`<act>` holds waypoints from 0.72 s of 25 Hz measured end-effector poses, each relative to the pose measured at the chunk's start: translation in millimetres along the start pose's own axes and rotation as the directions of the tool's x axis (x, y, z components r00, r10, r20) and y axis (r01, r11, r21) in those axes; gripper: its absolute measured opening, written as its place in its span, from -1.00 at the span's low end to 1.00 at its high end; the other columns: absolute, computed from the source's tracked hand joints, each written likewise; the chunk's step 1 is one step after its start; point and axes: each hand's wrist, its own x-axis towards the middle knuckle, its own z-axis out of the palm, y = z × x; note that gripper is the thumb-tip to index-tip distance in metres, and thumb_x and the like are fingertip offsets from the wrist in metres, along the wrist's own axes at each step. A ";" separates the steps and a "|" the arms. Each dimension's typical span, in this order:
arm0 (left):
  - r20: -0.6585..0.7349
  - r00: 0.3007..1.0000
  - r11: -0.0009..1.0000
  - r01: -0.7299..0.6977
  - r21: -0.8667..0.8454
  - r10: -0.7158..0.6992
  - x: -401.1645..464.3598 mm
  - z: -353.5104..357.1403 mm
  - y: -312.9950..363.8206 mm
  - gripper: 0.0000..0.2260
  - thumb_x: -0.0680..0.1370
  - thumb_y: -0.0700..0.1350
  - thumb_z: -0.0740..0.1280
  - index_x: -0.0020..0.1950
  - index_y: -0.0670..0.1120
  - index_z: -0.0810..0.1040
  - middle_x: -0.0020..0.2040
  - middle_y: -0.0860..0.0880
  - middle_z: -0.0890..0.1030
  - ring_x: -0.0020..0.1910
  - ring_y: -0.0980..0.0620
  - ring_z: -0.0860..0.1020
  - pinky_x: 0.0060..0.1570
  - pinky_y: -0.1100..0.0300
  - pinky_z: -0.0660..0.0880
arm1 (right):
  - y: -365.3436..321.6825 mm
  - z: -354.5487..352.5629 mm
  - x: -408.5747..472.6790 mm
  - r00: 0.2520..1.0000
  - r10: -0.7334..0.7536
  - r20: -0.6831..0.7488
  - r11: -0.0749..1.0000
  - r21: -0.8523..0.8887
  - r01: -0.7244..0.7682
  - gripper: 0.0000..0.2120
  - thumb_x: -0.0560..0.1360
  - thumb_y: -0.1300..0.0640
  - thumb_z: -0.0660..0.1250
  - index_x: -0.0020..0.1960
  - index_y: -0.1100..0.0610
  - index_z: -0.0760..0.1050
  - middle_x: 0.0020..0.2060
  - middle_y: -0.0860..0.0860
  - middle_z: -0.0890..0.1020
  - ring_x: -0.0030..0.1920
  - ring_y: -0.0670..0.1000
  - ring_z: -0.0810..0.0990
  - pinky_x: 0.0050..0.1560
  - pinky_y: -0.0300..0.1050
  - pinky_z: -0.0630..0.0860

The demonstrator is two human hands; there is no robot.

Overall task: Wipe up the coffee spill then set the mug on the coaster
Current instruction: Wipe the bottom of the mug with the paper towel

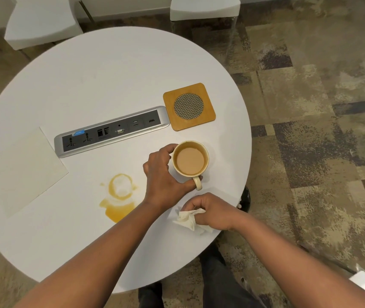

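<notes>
Nearby, square wooden coaster (189, 106), mesh-centred.

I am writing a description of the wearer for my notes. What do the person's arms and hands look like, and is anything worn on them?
Both forearms are bare up to the edge of the picture: no sleeves show. The left hand and the right hand wear no gloves, and no watch, bracelet or ring can be seen on the wrists or fingers. The nails are mostly hidden, so their state cannot be told.
</notes>
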 end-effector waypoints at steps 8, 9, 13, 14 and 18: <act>0.088 0.994 0.997 -0.073 0.014 0.072 24.8 52.5 18.9 -0.24 0.16 0.30 0.58 0.27 0.33 0.30 0.16 0.69 0.20 0.16 0.27 0.26 0.26 -0.19 0.38 | 18.7 3.2 -15.3 0.999 -0.037 -0.006 0.999 0.007 0.037 -0.70 0.46 0.29 0.35 0.12 0.03 0.66 0.14 -0.06 0.64 0.14 -0.07 0.61 0.22 0.04 0.57; 0.091 0.993 0.997 -0.072 0.014 0.070 27.7 57.2 20.2 -0.24 0.16 0.30 0.59 0.26 0.33 0.30 0.15 0.69 0.20 0.16 0.27 0.26 0.26 -0.18 0.38 | 20.8 2.6 -16.4 0.999 -0.036 -0.007 0.999 0.013 0.036 -0.71 0.46 0.28 0.35 0.11 0.03 0.66 0.13 -0.07 0.64 0.14 -0.07 0.61 0.21 0.04 0.57; 0.092 0.993 0.998 -0.070 0.003 0.069 34.7 72.0 20.4 -0.25 0.16 0.31 0.56 0.26 0.30 0.32 0.13 0.67 0.23 0.17 0.24 0.28 0.26 -0.08 0.33 | 27.1 0.9 -18.7 1.000 -0.031 -0.003 0.999 0.034 0.031 -0.70 0.46 0.27 0.34 0.12 0.02 0.65 0.13 -0.07 0.64 0.13 -0.08 0.61 0.21 0.05 0.58; 0.087 0.994 0.997 -0.072 0.001 0.071 35.6 74.1 20.2 -0.26 0.15 0.33 0.54 0.25 0.30 0.32 0.12 0.65 0.25 0.17 0.24 0.29 0.25 -0.05 0.31 | 27.8 0.5 -18.5 1.000 -0.030 -0.002 0.999 0.039 0.030 -0.70 0.46 0.27 0.34 0.12 0.02 0.65 0.14 -0.07 0.64 0.14 -0.07 0.61 0.22 0.05 0.57; 0.072 0.995 0.997 -0.074 0.019 0.072 38.0 80.1 14.8 -0.26 0.15 0.33 0.55 0.25 0.32 0.32 0.12 0.64 0.26 0.18 0.22 0.30 0.23 -0.02 0.30 | 25.5 -2.0 -18.6 0.999 -0.046 -0.021 0.997 0.055 0.047 -0.70 0.45 0.29 0.34 0.11 0.04 0.66 0.12 -0.05 0.66 0.14 -0.04 0.61 0.22 0.08 0.56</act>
